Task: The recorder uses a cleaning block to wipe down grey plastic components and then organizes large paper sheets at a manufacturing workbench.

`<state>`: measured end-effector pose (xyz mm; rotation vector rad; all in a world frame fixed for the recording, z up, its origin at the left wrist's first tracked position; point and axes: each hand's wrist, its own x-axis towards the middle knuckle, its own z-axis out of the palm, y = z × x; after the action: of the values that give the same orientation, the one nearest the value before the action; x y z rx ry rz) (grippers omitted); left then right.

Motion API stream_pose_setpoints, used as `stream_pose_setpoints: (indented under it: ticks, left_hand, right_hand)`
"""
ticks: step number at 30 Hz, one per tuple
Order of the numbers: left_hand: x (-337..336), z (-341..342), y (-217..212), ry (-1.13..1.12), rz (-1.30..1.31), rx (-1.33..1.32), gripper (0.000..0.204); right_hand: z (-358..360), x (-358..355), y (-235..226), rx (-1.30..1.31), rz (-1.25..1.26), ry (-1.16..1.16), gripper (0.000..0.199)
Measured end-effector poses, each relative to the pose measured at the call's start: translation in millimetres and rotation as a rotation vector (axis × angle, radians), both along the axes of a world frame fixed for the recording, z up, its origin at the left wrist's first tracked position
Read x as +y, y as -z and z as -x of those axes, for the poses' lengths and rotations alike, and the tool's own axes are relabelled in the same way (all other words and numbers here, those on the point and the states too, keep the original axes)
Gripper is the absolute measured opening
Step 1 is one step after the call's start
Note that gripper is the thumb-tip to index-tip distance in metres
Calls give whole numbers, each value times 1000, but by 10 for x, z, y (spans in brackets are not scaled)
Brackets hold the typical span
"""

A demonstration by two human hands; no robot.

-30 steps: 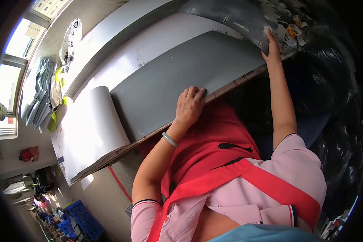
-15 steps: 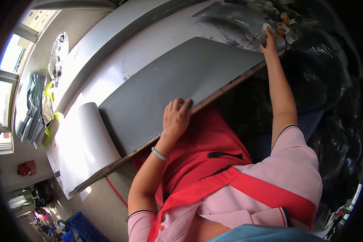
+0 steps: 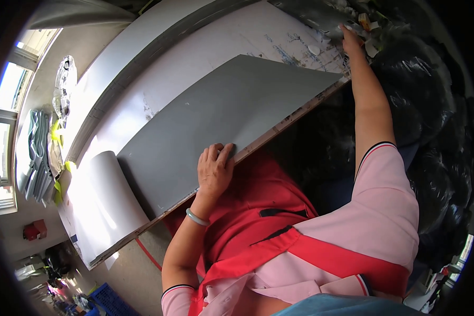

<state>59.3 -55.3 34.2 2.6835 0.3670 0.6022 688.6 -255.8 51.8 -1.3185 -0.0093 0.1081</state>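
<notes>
A large grey sheet (image 3: 195,121) lies along the table's near edge, its left end next to a rolled white sheet (image 3: 113,192). My left hand (image 3: 215,169) rests on the grey sheet at that edge, knuckles up, fingers curled; what is under them is hidden. My left wrist wears a pale bangle (image 3: 197,217). At the far right my right arm is stretched out. There my right hand (image 3: 352,43) is closed on the end of a smaller grey sheet (image 3: 313,16), which runs out toward the far edge of the view. A small white disc (image 3: 314,50) lies on the table nearby.
The white tabletop (image 3: 210,42) carries scribbled marks. Small scraps (image 3: 364,22) are heaped beyond my right hand, and black plastic bags (image 3: 416,79) stand at the right. Folded grey material (image 3: 37,158) hangs at the left by the windows. A blue crate (image 3: 110,300) sits on the floor.
My right hand has moved a little farther away, and the smaller grey sheet has shifted away with it. The left hand keeps its place on the large sheet; the view has shifted slightly.
</notes>
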Motion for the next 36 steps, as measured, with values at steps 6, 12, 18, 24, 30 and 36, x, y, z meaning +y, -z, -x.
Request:
stream_pose_setpoints:
  ticks: [6,12,18,24,30,36]
  left_hand:
    - [26,-1,14,-11,9,23,41]
    - [55,65,16,-41,4,69,43]
    - [9,-3,-1,-23,20,66,43]
    - [9,8,-7,-45,34,83,43]
    - [13,7,5,-38,26,86,44]
    - [-1,-1,-21,-45,28,86,45]
  right_hand:
    - [1,-83,161,-130,915,145,81]
    - [990,381,270,-779,1050,-304,34]
    - [1117,203,437,-1096,1384,-72,26]
    - [998,-273,372,-1057,1387,111,30]
    - [707,-899,638,-645,1717,342,37]
    - [131,-1275,479,-619,1659,31,42]
